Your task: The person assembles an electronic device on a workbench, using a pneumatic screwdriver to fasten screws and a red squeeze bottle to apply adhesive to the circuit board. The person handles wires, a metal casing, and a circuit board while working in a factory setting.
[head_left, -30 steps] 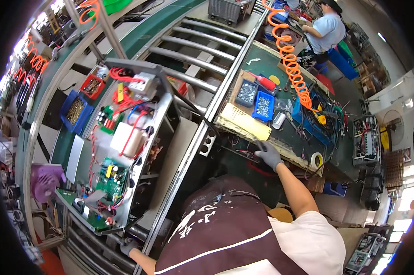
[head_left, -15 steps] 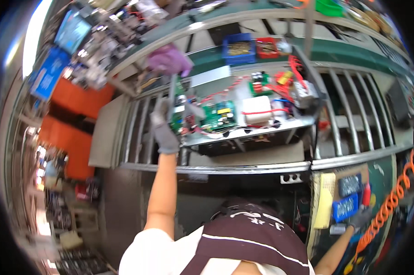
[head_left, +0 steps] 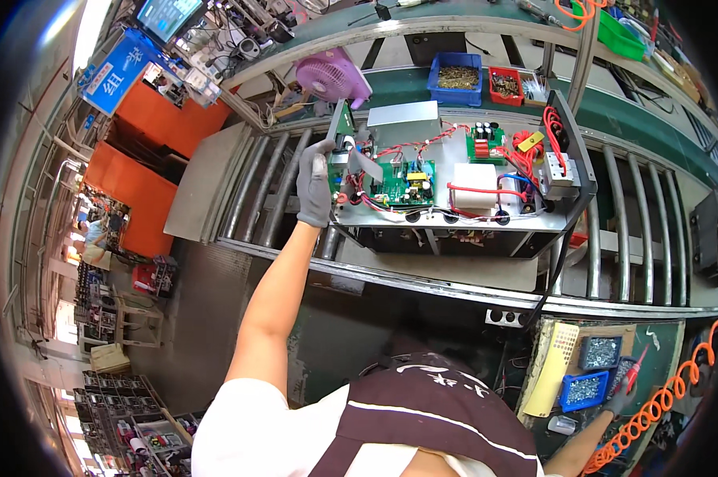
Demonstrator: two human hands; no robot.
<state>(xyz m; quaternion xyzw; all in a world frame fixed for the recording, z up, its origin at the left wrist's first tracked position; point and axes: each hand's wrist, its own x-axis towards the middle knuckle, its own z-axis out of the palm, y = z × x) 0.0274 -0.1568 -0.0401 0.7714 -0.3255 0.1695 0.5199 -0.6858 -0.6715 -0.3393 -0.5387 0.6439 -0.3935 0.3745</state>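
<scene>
My left hand [head_left: 315, 188], in a grey glove, rests on the left end of an open metal chassis [head_left: 534, 225]. Its fingers curl over the edge beside an upright green circuit board [head_left: 342, 123]. Inside the chassis sit another green board [head_left: 406, 184], a white block [head_left: 472, 187], red wires and a grey breaker [head_left: 561, 171]. At the lower right, my right hand [head_left: 618, 397], also gloved, is closed around a slim red tool [head_left: 632, 376] with a thin tip pointing away. The tool's exact kind is unclear. Just left of that hand stands a blue tray [head_left: 584, 389] of screws.
The chassis stands on a roller conveyor [head_left: 613, 230]. Behind it are a blue bin [head_left: 455, 79], a red bin [head_left: 506, 86] and a purple fan [head_left: 331, 75]. A coiled orange hose [head_left: 653, 409] hangs beside my right hand. A yellow sheet [head_left: 551, 370] lies by the screw trays.
The whole view has shifted and steadied. My left hand stays at the chassis's left end, its fingers now up by the edge. The red tool has tilted in my right hand.
</scene>
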